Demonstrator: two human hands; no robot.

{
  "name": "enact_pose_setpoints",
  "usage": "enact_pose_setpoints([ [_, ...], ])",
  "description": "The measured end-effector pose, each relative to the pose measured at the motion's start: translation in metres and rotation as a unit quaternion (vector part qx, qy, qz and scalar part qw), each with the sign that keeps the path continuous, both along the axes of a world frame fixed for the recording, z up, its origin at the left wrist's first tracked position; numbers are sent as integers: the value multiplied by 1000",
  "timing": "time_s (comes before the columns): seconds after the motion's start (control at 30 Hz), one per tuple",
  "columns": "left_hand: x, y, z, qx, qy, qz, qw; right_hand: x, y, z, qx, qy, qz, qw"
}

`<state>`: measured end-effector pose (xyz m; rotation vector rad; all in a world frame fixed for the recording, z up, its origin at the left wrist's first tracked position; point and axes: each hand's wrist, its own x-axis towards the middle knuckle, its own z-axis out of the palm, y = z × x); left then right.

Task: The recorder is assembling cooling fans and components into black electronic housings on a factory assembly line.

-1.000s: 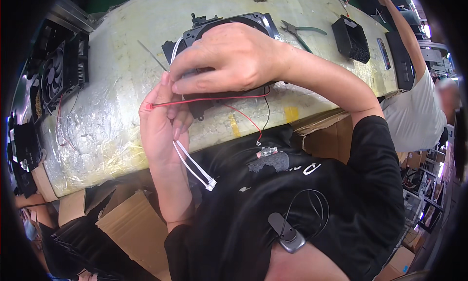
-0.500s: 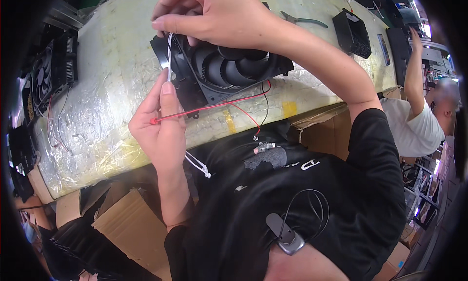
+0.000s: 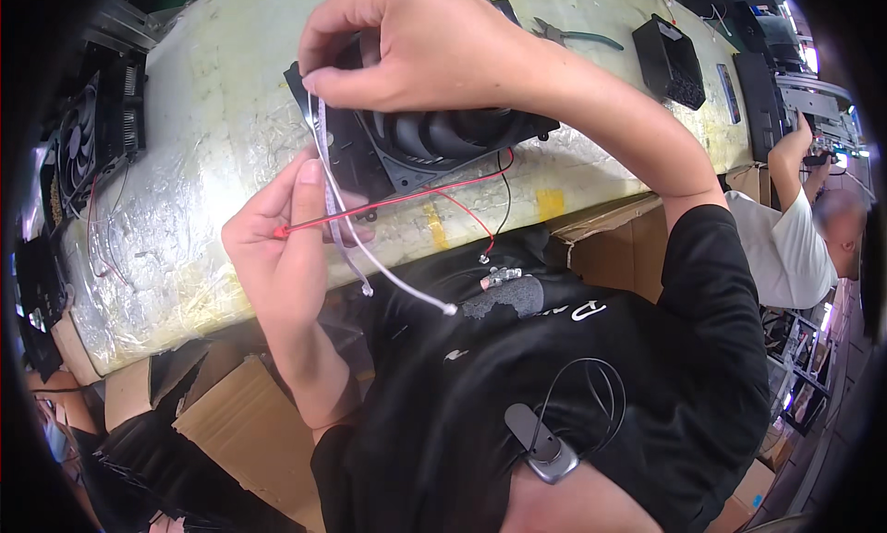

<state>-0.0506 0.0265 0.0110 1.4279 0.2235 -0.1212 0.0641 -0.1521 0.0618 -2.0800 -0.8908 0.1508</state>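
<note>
A dark fan unit [image 3: 443, 140] with black blades lies on the table under my right arm. My right hand [image 3: 397, 48] is over its left end, thumb and finger pinched on the upper part of a pair of white cables [image 3: 388, 267]. The cables hang past my left fingers, their small connector ends apart in front of my black shirt. My left hand [image 3: 282, 237] is closed on a red wire [image 3: 397, 199], whose red tip shows at the fingers. That wire runs right to the fan's edge. A thinner red-and-black lead [image 3: 485, 256] dangles near the table's front edge.
Green-handled pliers [image 3: 577, 38] lie beyond my right forearm, with a black open box [image 3: 667, 62] farther right. Another fan unit [image 3: 97, 145] stands at the left. Cardboard boxes [image 3: 249, 431] sit below the table's front edge. A co-worker [image 3: 785, 237] is at the right.
The white cables have separated, and their ends have swung apart, one of them to the right. My left hand has shifted slightly left and down, while my right hand has lowered a little.
</note>
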Motion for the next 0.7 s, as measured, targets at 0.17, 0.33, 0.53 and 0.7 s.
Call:
enact_pose_setpoints([
  [0.17,-4,2,2,35,-11,-73,997,-15,-1,-12,-51,-177,-15,983],
  [0.33,-5,2,-8,196,-96,-90,972,-22,-2,0,-155,-141,28,977],
  [0.53,-8,-3,3,156,-85,-75,981,-21,-3,-9,-119,-167,44,978],
  [0.7,10,26,-1,-84,-25,-141,986,-29,-4,-10,-131,-155,42,978],
])
